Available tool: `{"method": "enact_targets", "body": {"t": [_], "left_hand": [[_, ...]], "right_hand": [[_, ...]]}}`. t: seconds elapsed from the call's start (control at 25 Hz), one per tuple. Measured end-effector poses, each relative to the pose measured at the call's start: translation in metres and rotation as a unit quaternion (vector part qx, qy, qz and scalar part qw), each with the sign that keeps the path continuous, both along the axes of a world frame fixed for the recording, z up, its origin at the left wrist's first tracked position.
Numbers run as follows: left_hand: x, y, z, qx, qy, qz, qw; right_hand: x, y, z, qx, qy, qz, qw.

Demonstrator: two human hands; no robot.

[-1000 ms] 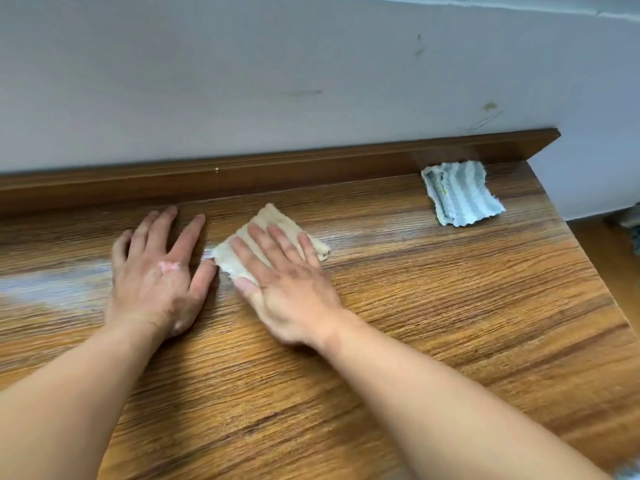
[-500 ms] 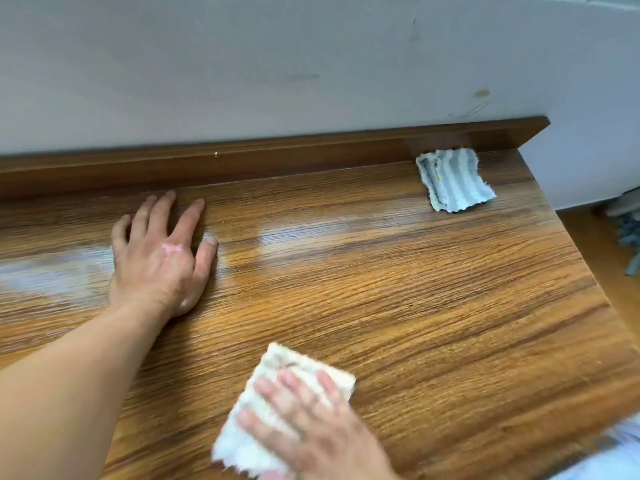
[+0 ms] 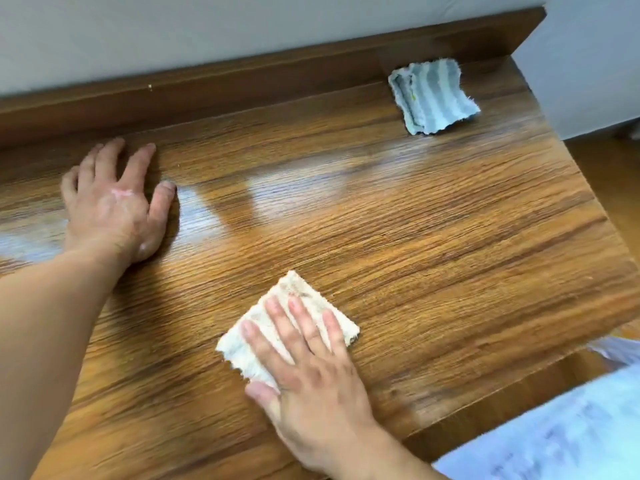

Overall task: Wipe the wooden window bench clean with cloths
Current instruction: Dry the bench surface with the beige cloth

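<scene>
The wooden window bench fills the view, its grain running left to right. My right hand lies flat, fingers spread, pressing a folded cream cloth onto the bench near its front edge. My left hand rests palm down on the bare wood at the left, fingers apart, holding nothing. A blue-and-grey striped cloth lies by itself at the back right corner, against the raised wooden back strip.
A raised wooden strip runs along the back under a white wall. The bench ends at the right edge, with wooden floor below. Pale fabric shows at the bottom right. Damp shiny streaks cross the middle.
My right hand dragged the cream cloth from beside my left hand back toward the front edge, then slightly up and right. My left hand stayed in place.
</scene>
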State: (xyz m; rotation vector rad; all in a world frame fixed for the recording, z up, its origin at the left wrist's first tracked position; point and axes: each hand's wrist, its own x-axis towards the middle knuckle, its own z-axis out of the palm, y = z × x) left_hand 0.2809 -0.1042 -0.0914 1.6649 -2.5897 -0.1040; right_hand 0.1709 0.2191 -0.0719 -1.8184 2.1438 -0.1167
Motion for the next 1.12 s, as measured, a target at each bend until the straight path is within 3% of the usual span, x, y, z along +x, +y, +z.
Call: {"method": "enact_targets", "body": {"t": [0.08,0.2,0.32,0.4,0.48,0.56,0.6,0.68,0.76,0.84,0.96,1.12], "left_hand": [[-0.004,0.000,0.002,0.005,-0.003,-0.005,1.000],[-0.007,0.004,0.000,-0.004,-0.015,-0.003,1.000],[-0.001,0.003,0.001,0.000,-0.016,-0.005,1.000],[0.001,0.004,0.004,0.006,-0.021,-0.014,1.000],[0.002,0.005,0.004,0.014,-0.020,-0.022,0.999],[-0.002,0.007,0.007,0.033,-0.018,-0.035,0.999],[-0.005,0.009,0.009,0.038,-0.021,-0.046,0.998],[-0.003,0.014,0.011,0.039,-0.034,-0.066,0.996],[0.007,0.022,0.005,0.042,-0.050,-0.078,0.995],[0.017,0.031,-0.002,0.045,-0.043,-0.076,0.995],[0.015,0.034,-0.003,0.038,-0.040,-0.070,0.996],[0.011,0.038,-0.005,0.029,-0.032,-0.072,0.996]], "right_hand": [[-0.077,0.011,-0.006,0.008,0.059,-0.028,0.998],[-0.181,0.007,-0.006,0.040,0.090,-0.249,0.963],[-0.115,-0.012,-0.016,-0.008,0.068,-0.382,0.922],[0.008,-0.008,-0.015,-0.019,0.034,-0.302,0.953],[0.110,0.022,-0.008,-0.057,0.017,-0.140,0.988],[0.111,0.046,-0.003,-0.041,0.006,-0.016,0.999],[0.078,0.055,-0.005,-0.036,0.041,-0.008,0.998],[-0.011,0.067,-0.009,-0.007,0.096,-0.126,0.987],[-0.092,0.062,0.000,0.046,0.074,-0.336,0.938],[-0.105,0.056,-0.001,0.046,0.063,-0.453,0.888],[0.019,0.047,-0.016,-0.027,0.105,-0.459,0.882],[0.222,0.044,-0.027,0.001,0.045,-0.292,0.955]]}}
